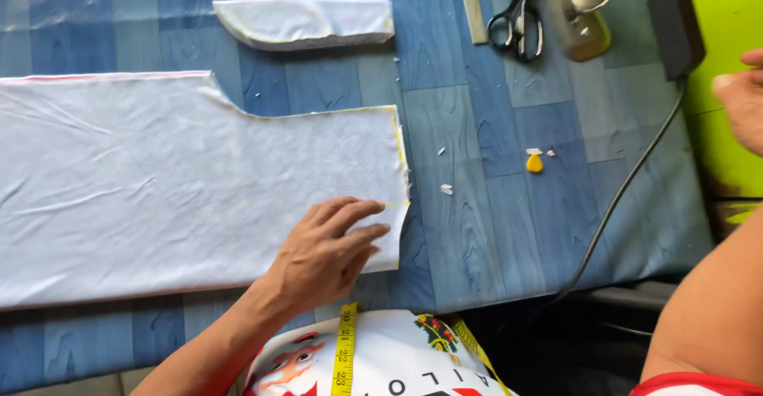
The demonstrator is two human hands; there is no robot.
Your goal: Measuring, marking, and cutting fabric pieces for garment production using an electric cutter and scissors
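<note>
A large piece of white fabric (159, 181) lies flat on the blue wood-pattern table (493, 229), with yellow chalk lines along its cut right edge. My left hand (330, 251) rests palm down on the fabric's lower right corner, fingers together and pointing right. My right hand (743, 98) is raised at the far right edge, partly out of frame, holding nothing that I can see. A yellow measuring tape (345, 348) hangs down my front.
A smaller folded white fabric piece (306, 21) lies at the top. Black-handled scissors (517, 24), a wooden ruler (474, 3) and an electric cutting machine (596, 7) with a black cord (628, 181) sit top right. A yellow chalk piece (534, 162) and white scraps lie beside the fabric.
</note>
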